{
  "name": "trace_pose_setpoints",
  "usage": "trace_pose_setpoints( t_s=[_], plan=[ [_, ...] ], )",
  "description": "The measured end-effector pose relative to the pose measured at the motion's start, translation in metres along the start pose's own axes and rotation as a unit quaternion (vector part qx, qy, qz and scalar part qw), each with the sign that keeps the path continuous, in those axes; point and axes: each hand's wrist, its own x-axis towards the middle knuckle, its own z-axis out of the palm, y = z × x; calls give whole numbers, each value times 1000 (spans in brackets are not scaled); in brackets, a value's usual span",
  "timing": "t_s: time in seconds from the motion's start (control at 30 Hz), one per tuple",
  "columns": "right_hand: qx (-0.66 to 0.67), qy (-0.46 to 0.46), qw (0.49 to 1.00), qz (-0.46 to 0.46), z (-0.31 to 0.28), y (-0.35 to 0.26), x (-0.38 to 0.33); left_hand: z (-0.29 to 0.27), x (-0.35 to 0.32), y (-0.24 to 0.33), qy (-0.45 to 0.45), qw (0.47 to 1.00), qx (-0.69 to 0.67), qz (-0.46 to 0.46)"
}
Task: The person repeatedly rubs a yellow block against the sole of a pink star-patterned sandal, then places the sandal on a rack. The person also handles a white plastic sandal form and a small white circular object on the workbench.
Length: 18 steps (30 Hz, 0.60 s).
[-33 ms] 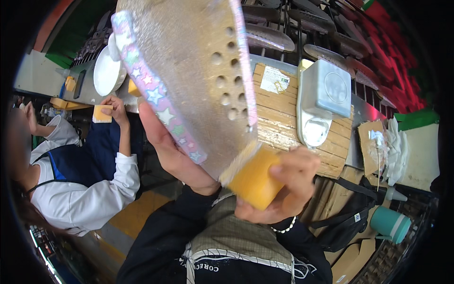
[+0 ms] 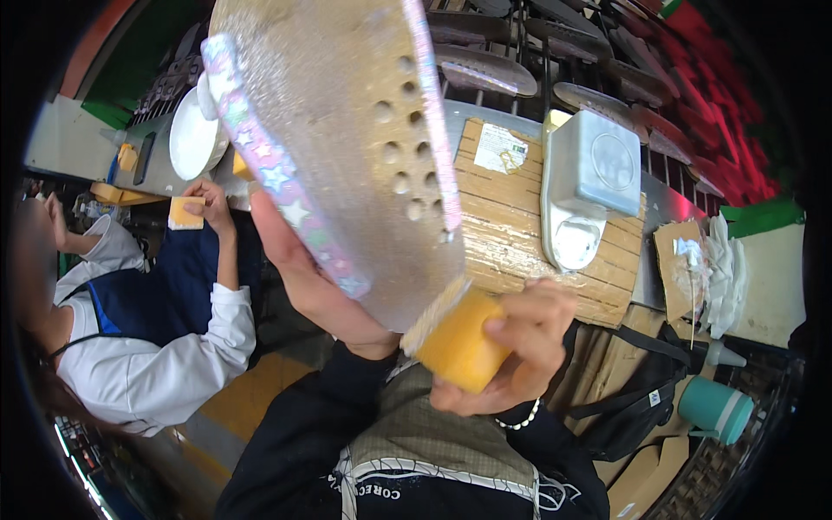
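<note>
A large flat silver glitter piece (image 2: pixel 347 147), shaped like a sole, fills the upper middle of the head view. It has several round holes, a pastel star-patterned band along its left edge and a pink strip along its right. My left hand (image 2: pixel 299 264) holds it from behind, with the fingers hidden by the piece. My right hand (image 2: pixel 524 347) grips a yellow sponge block (image 2: pixel 458 342), which is pressed against the piece's lower edge.
At the left a co-worker in white sleeves and a blue apron (image 2: pixel 147 312) holds a small yellow block (image 2: pixel 185 212). A cardboard-covered bench (image 2: pixel 511 238) carries a grey metal box (image 2: pixel 598 169). A teal cup (image 2: pixel 715 409) and a black bag (image 2: pixel 637 407) sit at lower right. Racks of similar flat pieces (image 2: pixel 485 71) stand behind.
</note>
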Motion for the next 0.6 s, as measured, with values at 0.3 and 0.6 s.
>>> trace_pose_setpoints(
  t_s=[0.3, 0.6],
  plan=[
    [-358, 44, 920, 152, -78, 77, -42, -6, 36, -9, -418, 880, -143, -175],
    [-427, -28, 887, 172, -81, 95, -35, -47, 39, 2, -212, 972, 63, -73]
  ],
)
